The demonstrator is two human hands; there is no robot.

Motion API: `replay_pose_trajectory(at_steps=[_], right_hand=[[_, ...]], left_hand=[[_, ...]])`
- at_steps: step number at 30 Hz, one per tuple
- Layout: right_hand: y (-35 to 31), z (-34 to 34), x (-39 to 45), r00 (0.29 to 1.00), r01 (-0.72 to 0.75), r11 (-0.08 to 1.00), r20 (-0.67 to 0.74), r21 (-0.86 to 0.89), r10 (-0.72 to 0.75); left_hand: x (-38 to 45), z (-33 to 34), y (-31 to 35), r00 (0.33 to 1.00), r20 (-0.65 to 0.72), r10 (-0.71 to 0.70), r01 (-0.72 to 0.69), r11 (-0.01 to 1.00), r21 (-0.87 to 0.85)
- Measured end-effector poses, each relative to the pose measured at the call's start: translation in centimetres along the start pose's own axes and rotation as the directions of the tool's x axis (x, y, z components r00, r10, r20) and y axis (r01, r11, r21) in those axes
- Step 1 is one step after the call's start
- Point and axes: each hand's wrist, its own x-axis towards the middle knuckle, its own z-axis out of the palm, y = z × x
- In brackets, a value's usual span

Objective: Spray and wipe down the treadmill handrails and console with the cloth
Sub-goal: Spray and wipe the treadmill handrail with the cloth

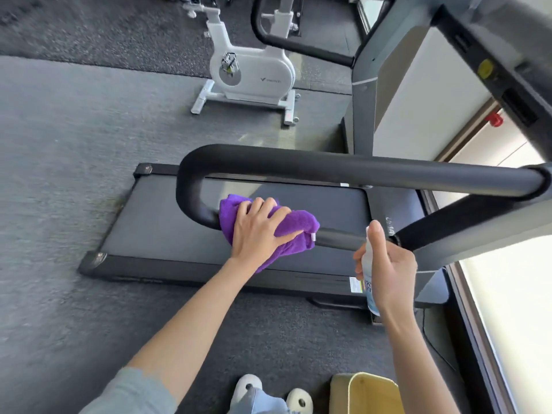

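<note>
A black looped handrail (343, 168) of the treadmill crosses the middle of the view and bends back at the left. My left hand (258, 231) grips a purple cloth (301, 227) wrapped round the lower bar of that loop, just right of the bend. My right hand (386, 264) holds a small clear spray bottle (369, 282) upright next to the same bar, to the right of the cloth, with a finger raised at its top. The treadmill console (504, 61) is at the upper right, seen at a steep angle. Below lies the treadmill belt (167, 228).
A white exercise bike (254, 73) stands on the grey floor beyond the treadmill. A second treadmill's black handrail (298, 46) curves at the top. A yellow bin (367, 395) sits by my feet at the bottom. A bright window runs along the right edge.
</note>
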Motion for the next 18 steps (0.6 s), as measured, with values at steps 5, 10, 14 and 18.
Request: replay_pose_trajectory(at_steps=[5,10,14,18], right_hand=[[0.0,-0.3,0.0,0.999,0.049,0.999,0.002,0.009,-0.049],[-0.1,0.7,-0.3,0.997,0.058,0.998,0.044,0.006,-0.059],[-0.3,1.6,-0.6,0.991,0.097,0.995,0.093,-0.027,-0.094],[-0.1,2.2,-0.9,0.989,0.089,0.995,0.122,-0.039,-0.084]], left_hand=[[-3.1,-3.7,-2.5,0.911,-0.302,-0.282,0.270,0.959,-0.083],[-4.3,-7.2,-3.3,0.658,-0.527,-0.538,0.449,0.842,-0.299],[-2.4,-8.2,-3.9,0.516,-0.584,-0.626,0.493,0.775,-0.395],[0.3,-6.6,-3.9,0.494,-0.496,-0.715,0.542,0.699,-0.467]])
